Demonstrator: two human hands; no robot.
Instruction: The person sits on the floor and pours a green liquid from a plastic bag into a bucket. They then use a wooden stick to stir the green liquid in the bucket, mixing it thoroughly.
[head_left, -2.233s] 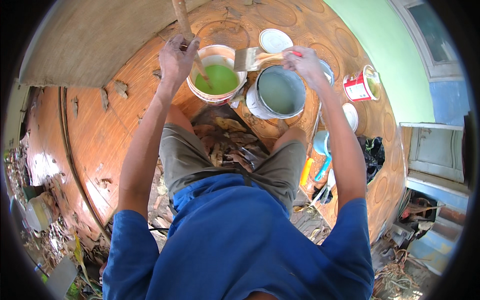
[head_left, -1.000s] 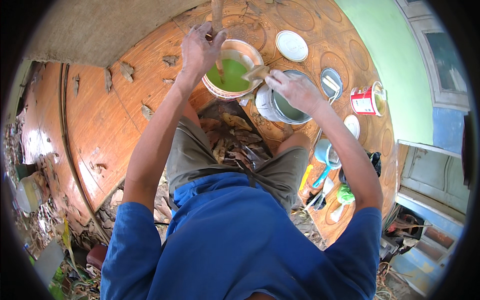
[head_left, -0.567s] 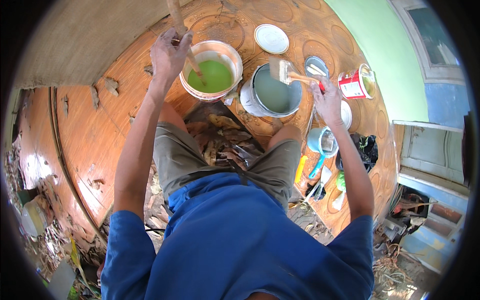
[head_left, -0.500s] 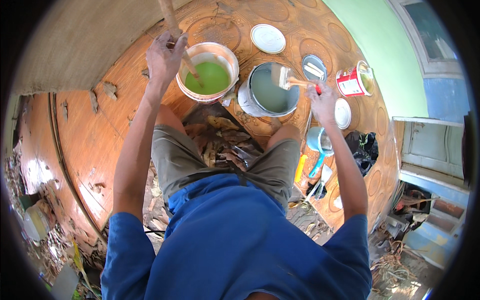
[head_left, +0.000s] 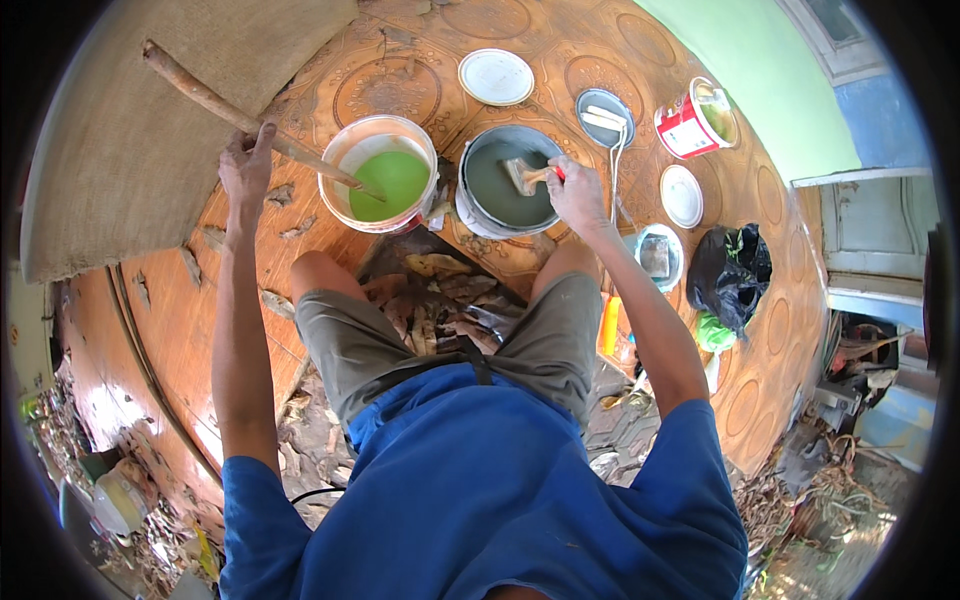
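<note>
My left hand (head_left: 246,165) grips a long wooden stick (head_left: 200,86) that slants down into a white bucket of green liquid (head_left: 390,175). Beside it sits a bucket of murky grey-green liquid (head_left: 505,205). My right hand (head_left: 576,192) is closed on a paintbrush (head_left: 524,176) with a red-tipped wooden handle, its bristles down inside that second bucket, at or in the liquid.
On the patterned brown surface lie two white lids (head_left: 496,76), a grey tray with pale sticks (head_left: 604,117), a red-and-white tub (head_left: 696,123), a blue container (head_left: 658,261), a black bag (head_left: 725,270) and yellow-handled tool (head_left: 610,326). A beige panel (head_left: 120,170) rises at left, a green wall (head_left: 750,80) at right.
My right hand has brought the brush down and left into the grey-green bucket. My left hand has moved left and down, tilting the stick further over toward the left.
</note>
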